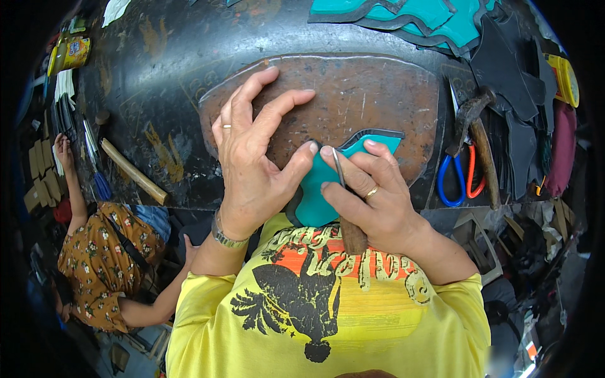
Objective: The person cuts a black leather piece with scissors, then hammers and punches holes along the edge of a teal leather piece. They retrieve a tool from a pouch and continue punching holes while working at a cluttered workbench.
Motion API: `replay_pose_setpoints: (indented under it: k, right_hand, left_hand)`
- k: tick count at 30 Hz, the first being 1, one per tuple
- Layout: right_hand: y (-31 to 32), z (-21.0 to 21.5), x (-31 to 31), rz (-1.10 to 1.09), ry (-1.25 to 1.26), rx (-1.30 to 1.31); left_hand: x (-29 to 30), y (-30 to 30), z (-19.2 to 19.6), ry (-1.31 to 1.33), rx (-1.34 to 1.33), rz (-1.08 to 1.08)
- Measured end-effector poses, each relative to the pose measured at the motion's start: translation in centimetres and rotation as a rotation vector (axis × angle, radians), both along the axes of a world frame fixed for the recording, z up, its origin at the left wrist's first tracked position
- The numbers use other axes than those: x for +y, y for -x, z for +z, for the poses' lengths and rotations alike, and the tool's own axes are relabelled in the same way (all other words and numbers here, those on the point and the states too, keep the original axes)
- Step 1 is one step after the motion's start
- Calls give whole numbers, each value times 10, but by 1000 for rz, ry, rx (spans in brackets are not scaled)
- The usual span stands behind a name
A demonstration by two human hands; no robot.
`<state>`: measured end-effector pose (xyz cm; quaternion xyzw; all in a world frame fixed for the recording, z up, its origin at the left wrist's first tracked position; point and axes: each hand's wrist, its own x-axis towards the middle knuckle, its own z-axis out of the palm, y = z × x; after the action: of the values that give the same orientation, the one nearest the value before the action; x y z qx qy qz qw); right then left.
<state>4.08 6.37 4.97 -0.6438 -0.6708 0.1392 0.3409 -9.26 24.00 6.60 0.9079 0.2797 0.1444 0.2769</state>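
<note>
A teal piece of sheet material with a black edge [318, 198] lies at the near side of a brown board [372, 82], part of it hanging toward my shirt. My left hand [252, 148] is open over the board, its fingers spread and its thumb pressing the piece's black edge. My right hand [381, 195] is closed round an awl-like tool [353, 237] with a wooden handle and a slim metal shaft. The shaft points up between my fingers, and its tip is close to the right index fingertip at the edge. Right-hand fingers also touch the teal surface.
Right of the board lie a hammer [482, 148] and scissors with blue and red handles [451, 183]. Black sheets [510, 69] and stacked teal pieces [409, 25] sit beyond. Leftward are a wooden stick [135, 171] and a blue-handled tool [101, 183]. Another person [113, 264] sits at left.
</note>
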Motion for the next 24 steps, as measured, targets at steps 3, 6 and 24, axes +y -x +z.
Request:
replay_pose_setpoints:
  k: [3, 6, 24]
  right_hand:
    - [3, 4, 2, 16, 0, -105]
    - [5, 9, 3, 27, 20, -170]
    - [5, 9, 2, 19, 23, -135]
  left_hand:
    - [-1, 1, 0, 3, 0, 5]
    - [0, 3, 0, 39, -35, 19]
    - [-2, 6, -1, -9, -39, -19]
